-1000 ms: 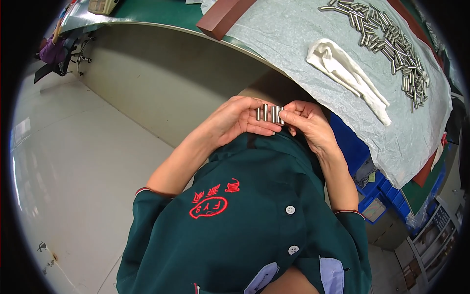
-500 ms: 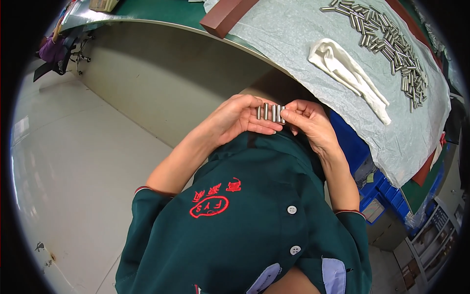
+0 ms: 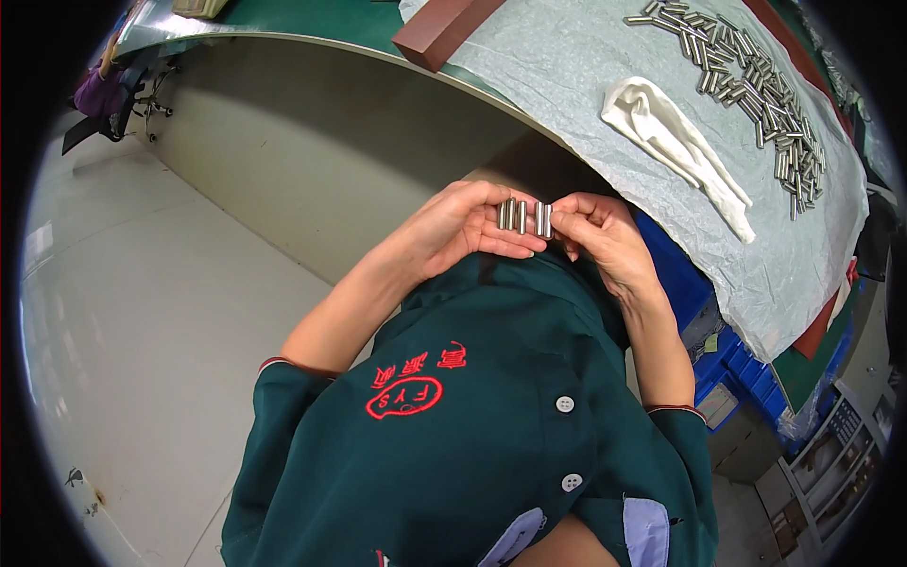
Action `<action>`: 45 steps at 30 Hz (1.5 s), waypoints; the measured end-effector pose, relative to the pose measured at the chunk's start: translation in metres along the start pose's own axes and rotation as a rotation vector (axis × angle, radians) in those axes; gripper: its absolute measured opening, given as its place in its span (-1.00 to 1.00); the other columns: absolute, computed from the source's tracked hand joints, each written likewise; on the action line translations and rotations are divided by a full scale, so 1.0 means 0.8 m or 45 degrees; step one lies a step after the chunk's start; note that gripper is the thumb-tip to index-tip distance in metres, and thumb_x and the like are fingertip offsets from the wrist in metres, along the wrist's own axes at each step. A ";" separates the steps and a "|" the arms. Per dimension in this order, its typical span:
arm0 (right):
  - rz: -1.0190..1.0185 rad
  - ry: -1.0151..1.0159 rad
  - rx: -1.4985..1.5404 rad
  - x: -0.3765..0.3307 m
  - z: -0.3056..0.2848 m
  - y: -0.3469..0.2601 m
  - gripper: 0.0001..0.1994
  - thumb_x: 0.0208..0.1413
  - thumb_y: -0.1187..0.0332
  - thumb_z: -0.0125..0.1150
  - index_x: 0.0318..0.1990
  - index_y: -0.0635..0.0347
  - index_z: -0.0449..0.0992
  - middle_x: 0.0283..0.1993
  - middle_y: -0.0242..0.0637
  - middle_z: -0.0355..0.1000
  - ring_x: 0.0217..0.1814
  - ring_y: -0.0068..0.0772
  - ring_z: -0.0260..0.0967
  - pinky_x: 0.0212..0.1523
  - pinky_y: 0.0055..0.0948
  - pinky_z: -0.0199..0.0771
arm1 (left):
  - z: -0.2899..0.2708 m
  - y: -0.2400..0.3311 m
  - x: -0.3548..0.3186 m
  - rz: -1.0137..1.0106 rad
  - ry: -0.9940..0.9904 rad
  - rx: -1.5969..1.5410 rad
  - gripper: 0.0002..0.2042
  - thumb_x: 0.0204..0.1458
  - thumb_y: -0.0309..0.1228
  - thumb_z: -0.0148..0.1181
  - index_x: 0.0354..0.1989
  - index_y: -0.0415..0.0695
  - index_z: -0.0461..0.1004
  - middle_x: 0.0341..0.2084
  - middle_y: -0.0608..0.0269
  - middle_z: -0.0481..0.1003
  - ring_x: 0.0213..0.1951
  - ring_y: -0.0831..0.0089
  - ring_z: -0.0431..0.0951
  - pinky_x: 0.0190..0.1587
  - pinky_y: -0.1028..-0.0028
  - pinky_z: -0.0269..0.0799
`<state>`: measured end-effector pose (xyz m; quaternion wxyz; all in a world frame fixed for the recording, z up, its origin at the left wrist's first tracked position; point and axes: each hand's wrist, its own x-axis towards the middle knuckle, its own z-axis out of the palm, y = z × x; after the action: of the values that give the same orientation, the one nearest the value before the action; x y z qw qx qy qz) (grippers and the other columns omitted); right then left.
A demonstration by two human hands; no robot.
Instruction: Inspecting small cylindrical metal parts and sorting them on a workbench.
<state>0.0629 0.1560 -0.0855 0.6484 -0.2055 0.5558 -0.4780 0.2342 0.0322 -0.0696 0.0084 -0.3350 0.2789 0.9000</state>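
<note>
Both hands meet over my lap, below the table edge. My left hand (image 3: 468, 230) pinches a row of short metal pins (image 3: 511, 215) side by side between thumb and fingers. My right hand (image 3: 602, 234) grips two more of the pins (image 3: 543, 220), with a small gap between the two groups. The pins stand upright in a line. Many more metal pins (image 3: 756, 80) lie scattered on the pale cloth sheet (image 3: 576, 66) on the table. A white glove (image 3: 675, 142) lies on that sheet beside them.
A brown block (image 3: 442, 28) rests on the green table top (image 3: 312, 24) at the sheet's corner. Blue plastic bins (image 3: 694, 312) stand under the table at the right. Pale floor (image 3: 142, 312) spreads to the left, with a chair (image 3: 113, 94) far off.
Both hands have stayed over my lap with the pins; the gap between the two groups of pins looks slightly wider.
</note>
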 end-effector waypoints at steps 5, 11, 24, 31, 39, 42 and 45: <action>0.020 -0.007 0.007 0.000 0.002 -0.003 -0.86 0.09 0.34 0.19 -0.36 0.23 0.50 -0.47 -0.46 0.40 -0.53 -0.74 0.21 -0.52 -0.69 0.18 | -0.001 0.000 -0.001 0.014 -0.013 0.002 -0.64 0.16 -0.36 -0.15 -0.04 -0.44 0.35 -0.20 -0.12 0.49 -0.18 0.08 0.58 -0.08 0.28 0.54; 0.011 0.003 0.010 -0.002 0.004 0.000 -0.85 0.09 0.33 0.21 -0.37 0.23 0.50 -0.48 -0.48 0.40 -0.53 -0.75 0.20 -0.52 -0.70 0.17 | -0.005 -0.005 0.000 0.043 -0.033 0.021 -0.68 0.15 -0.41 -0.11 -0.06 -0.43 0.37 -0.21 -0.07 0.49 -0.18 0.10 0.59 -0.09 0.30 0.56; -0.184 0.074 -0.299 0.005 0.012 0.011 -0.88 0.05 0.40 0.27 -0.38 0.25 0.49 -0.52 -0.57 0.36 -0.52 -0.84 0.16 -0.50 -0.78 0.15 | -0.011 -0.006 0.001 0.019 -0.049 -0.028 -0.71 0.18 -0.39 -0.08 -0.08 -0.39 0.39 -0.22 -0.02 0.50 -0.17 0.08 0.58 -0.07 0.27 0.54; -0.370 0.125 -0.221 -0.015 0.029 -0.025 -0.92 0.05 0.45 0.23 -0.41 0.25 0.48 -0.53 -0.60 0.33 -0.50 -0.88 0.13 -0.50 -0.78 0.14 | -0.003 0.025 -0.022 0.032 -0.037 -0.020 -0.79 0.13 -0.44 0.10 -0.11 -0.28 0.41 -0.28 0.02 0.54 -0.25 0.33 0.60 -0.14 0.41 0.56; -0.665 -0.060 -0.362 -0.062 0.038 -0.057 -0.96 -0.07 0.58 0.24 -0.44 0.31 0.50 -0.52 -0.42 0.34 -0.53 -0.70 0.21 -0.50 -0.66 0.21 | 0.030 0.218 -0.125 0.237 0.008 0.654 -0.76 0.10 -0.44 0.13 -0.09 -0.28 0.41 -0.34 0.06 0.55 -0.35 0.41 0.61 -0.26 0.51 0.57; -0.736 -0.037 -0.323 -0.077 0.044 -0.063 -0.95 -0.09 0.59 0.25 -0.44 0.30 0.51 -0.51 -0.40 0.36 -0.53 -0.68 0.22 -0.51 -0.66 0.21 | 0.036 0.299 -0.130 0.439 0.040 0.858 -0.77 0.11 -0.44 0.12 -0.11 -0.30 0.40 -0.35 0.09 0.54 -0.34 0.42 0.61 -0.28 0.57 0.58; -0.781 -0.027 -0.360 -0.086 0.044 -0.068 -0.95 -0.09 0.59 0.25 -0.43 0.30 0.51 -0.50 -0.38 0.38 -0.53 -0.66 0.23 -0.51 -0.65 0.22 | 0.029 0.367 -0.098 0.484 0.178 0.956 -0.75 0.11 -0.40 0.13 -0.11 -0.29 0.39 -0.33 0.08 0.54 -0.35 0.45 0.61 -0.26 0.58 0.59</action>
<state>0.0788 0.1803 0.0047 0.4455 -0.4559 0.5219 -0.5668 0.2220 -0.1905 0.1383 -0.0552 -0.3115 0.6440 0.6965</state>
